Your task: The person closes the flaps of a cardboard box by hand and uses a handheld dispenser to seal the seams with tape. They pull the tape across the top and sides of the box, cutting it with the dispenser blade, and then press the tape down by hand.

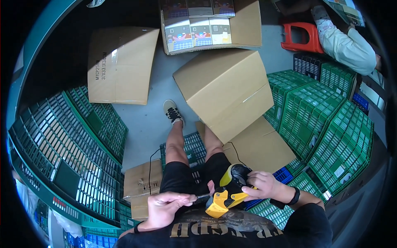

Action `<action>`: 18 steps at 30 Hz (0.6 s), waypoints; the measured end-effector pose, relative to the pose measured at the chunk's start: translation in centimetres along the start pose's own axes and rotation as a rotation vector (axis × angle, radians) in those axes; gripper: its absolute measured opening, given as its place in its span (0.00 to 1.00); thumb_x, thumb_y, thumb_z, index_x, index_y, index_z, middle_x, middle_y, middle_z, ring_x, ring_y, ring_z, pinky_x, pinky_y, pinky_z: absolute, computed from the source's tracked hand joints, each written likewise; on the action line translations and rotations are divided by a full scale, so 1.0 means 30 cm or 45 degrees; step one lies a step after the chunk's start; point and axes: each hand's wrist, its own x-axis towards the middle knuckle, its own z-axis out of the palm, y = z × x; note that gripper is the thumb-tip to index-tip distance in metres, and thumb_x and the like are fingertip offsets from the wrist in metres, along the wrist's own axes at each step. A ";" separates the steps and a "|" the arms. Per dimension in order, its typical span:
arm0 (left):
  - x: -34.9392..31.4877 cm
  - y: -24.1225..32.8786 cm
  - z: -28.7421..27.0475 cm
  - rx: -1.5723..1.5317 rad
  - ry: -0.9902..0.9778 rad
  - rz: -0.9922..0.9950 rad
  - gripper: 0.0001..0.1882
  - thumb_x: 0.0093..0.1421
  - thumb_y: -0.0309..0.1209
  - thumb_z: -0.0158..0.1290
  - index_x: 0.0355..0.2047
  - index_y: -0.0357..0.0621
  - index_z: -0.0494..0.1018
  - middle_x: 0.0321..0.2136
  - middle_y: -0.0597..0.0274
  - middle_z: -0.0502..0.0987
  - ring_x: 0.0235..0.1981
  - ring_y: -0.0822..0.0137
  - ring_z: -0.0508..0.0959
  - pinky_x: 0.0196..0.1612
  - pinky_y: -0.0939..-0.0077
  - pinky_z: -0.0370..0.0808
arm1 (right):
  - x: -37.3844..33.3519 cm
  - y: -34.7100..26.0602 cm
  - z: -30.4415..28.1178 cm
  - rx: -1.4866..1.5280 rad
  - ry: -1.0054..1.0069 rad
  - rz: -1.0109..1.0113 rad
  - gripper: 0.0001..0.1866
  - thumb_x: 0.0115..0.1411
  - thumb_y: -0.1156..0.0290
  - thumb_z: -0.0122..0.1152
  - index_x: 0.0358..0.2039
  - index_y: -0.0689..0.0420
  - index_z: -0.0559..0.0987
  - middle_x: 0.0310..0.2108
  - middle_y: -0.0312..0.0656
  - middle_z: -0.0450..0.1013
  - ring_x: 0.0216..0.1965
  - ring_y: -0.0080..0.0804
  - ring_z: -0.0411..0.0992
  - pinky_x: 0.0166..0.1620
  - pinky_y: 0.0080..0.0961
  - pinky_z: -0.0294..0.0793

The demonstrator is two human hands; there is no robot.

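Note:
In front of my chest, my right hand holds a yellow and black tape gun, its fingers curled over the rim of the tape roll. My left hand is closed in a pinch on a thin, dark piece that reaches the tape gun's side. What this piece is, and whether it belongs to the tape gun, I cannot make out. A small pinkish scrap shows between the hands. Beyond my knees, a large brown carton stands tilted.
An open carton of printed boxes stands at the far side, with another carton to its left. Green crates stand on the left and right. A red stool and another person's pale sleeve appear far right.

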 end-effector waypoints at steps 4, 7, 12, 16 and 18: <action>-0.016 0.000 0.008 0.005 0.030 -0.023 0.05 0.62 0.15 0.56 0.37 0.26 0.80 0.36 0.41 0.83 0.38 0.57 0.85 0.44 0.67 0.84 | -0.010 -0.009 -0.010 0.035 -0.013 -0.006 0.27 0.58 0.50 0.65 0.56 0.44 0.74 0.32 0.38 0.70 0.34 0.37 0.75 0.43 0.30 0.80; -0.025 -0.001 0.023 0.037 0.095 -0.063 0.04 0.62 0.16 0.56 0.36 0.27 0.80 0.34 0.39 0.83 0.36 0.54 0.86 0.41 0.64 0.86 | -0.014 0.003 -0.014 0.031 -0.004 -0.008 0.27 0.58 0.50 0.65 0.56 0.45 0.74 0.33 0.39 0.70 0.34 0.37 0.75 0.44 0.31 0.80; -0.021 0.009 0.033 0.041 0.091 -0.049 0.05 0.63 0.16 0.55 0.36 0.27 0.79 0.33 0.39 0.83 0.35 0.54 0.86 0.41 0.64 0.86 | -0.027 0.007 -0.038 0.018 0.002 -0.002 0.28 0.58 0.49 0.65 0.56 0.46 0.74 0.34 0.40 0.71 0.35 0.39 0.75 0.45 0.34 0.81; -0.002 0.017 0.017 0.103 0.072 -0.098 0.05 0.63 0.16 0.55 0.37 0.27 0.79 0.33 0.41 0.83 0.35 0.56 0.86 0.42 0.65 0.85 | -0.023 0.009 -0.029 0.056 -0.014 0.004 0.30 0.56 0.48 0.67 0.55 0.49 0.73 0.36 0.42 0.72 0.36 0.41 0.76 0.45 0.36 0.80; -0.005 0.034 0.011 0.112 0.064 -0.143 0.04 0.62 0.16 0.56 0.36 0.27 0.79 0.33 0.43 0.83 0.35 0.57 0.86 0.43 0.68 0.84 | -0.015 -0.008 -0.025 0.082 -0.020 0.000 0.31 0.55 0.48 0.67 0.55 0.50 0.73 0.36 0.43 0.72 0.37 0.42 0.76 0.46 0.37 0.80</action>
